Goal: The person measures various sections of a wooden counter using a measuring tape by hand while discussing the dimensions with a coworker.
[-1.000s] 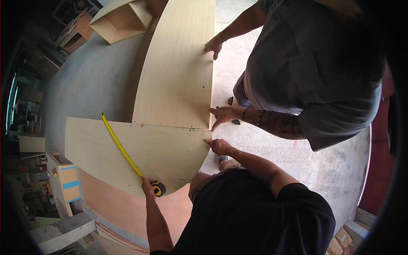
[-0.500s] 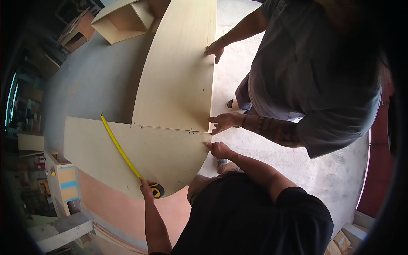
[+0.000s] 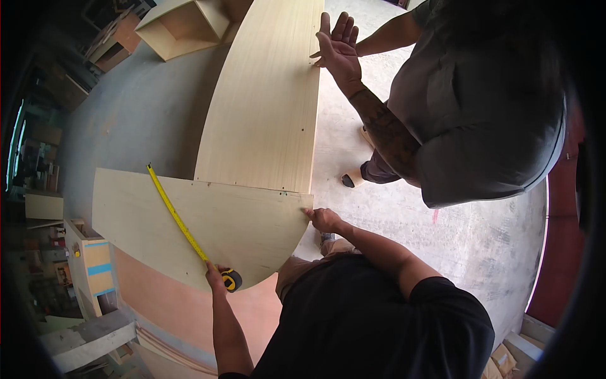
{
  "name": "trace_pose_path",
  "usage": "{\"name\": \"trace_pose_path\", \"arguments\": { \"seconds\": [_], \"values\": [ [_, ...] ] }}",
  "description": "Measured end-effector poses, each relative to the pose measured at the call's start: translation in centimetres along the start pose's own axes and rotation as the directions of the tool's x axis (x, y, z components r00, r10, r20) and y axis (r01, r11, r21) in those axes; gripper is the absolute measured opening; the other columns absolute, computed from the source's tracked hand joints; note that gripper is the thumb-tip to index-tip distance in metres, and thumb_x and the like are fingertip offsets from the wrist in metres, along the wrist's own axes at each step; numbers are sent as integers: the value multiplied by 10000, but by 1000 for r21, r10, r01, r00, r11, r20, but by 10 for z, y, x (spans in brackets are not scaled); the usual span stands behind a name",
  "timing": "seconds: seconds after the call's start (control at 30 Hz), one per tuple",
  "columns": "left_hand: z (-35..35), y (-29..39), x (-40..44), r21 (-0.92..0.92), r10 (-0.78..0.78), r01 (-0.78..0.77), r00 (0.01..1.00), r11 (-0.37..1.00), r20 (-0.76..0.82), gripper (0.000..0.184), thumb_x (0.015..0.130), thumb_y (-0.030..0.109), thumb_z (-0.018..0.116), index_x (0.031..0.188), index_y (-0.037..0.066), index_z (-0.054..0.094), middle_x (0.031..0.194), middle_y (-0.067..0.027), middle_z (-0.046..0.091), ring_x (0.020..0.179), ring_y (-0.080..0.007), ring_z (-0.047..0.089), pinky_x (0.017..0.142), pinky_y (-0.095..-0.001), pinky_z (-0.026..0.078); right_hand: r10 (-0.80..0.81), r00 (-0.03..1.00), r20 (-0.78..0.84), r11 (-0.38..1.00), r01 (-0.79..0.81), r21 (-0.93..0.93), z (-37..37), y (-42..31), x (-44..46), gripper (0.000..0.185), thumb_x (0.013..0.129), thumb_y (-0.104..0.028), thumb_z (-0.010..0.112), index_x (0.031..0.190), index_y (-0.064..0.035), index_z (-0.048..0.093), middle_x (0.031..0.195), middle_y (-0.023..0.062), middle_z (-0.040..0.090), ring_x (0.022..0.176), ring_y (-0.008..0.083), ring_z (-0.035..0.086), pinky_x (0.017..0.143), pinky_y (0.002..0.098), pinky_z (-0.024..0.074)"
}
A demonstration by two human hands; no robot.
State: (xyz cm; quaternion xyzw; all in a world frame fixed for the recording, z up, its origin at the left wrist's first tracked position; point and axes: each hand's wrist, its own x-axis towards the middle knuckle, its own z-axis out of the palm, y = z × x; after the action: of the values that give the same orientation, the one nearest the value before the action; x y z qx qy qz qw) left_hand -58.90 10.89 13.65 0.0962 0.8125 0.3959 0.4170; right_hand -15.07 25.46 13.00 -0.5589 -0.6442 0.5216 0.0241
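Observation:
In the head view my left hand (image 3: 216,276) is closed around a tape measure (image 3: 232,282), black with a yellow label. Its yellow blade (image 3: 175,216) is pulled out and lies across a pale wooden panel (image 3: 246,234) with a curved near edge. My right hand (image 3: 324,220) grips that panel at its right edge, a finger resting on top and the others partly hidden. A second, longer panel (image 3: 259,114) meets the first along a straight seam, with small dark holes close to the joint.
A co-worker in a grey shirt (image 3: 480,126) stands at the right, one hand raised (image 3: 343,54) above the long panel, the other by its edge. An open wooden box (image 3: 183,31) sits on the floor at top left. A cabinet with blue tape (image 3: 98,268) stands at left.
The co-worker's tattooed arm has left the panel edge near the seam and lifted upward, palm open. Their body has shifted away. My hands keep their grip; the panels have shifted slightly in view.

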Motion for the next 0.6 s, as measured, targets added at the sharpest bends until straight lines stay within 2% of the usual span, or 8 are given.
{"name": "trace_pose_path", "arguments": {
  "seconds": [0.1, 0.27, 0.6],
  "values": [
    [0, 0, 2, -1, -15, 15, 1000, 1000, -10, 638, 985, 613, 360, 681, 72, 507, 617, -46, 543, 552, -171, 552, 542, -299, 484, -27, 996, -83, 999, 29, 33, 9, 10, 6, 746, 1009, -578, 223, 983, 2, 693, 892, 285, 667, 986, 453, 623, 872, 495, 485],
    [0, 1, -1, 24, -4, 4, 1000, 1000, -18, 641, 984, 617, 358, 669, 76, 497, 617, -44, 537, 550, -167, 541, 538, -294, 476, 8, 1000, -8, 999, -8, 49, 13, 18, 13, 825, 984, -628, 147, 1100, 1, 669, 1036, 297, 656, 1084, 468, 586, 948, 519, 445],
    [0, 3, -2, 23, -15, 16, 1000, 1000, -17, 627, 990, 604, 355, 660, 85, 480, 618, -32, 528, 552, -152, 528, 528, -281, 459, 72, 997, 14, 997, -72, 27, 0, 1, 1, 826, 974, -647, 172, 1132, 3, 657, 1075, 312, 639, 1098, 477, 574, 950, 529, 440]
  ]
}}
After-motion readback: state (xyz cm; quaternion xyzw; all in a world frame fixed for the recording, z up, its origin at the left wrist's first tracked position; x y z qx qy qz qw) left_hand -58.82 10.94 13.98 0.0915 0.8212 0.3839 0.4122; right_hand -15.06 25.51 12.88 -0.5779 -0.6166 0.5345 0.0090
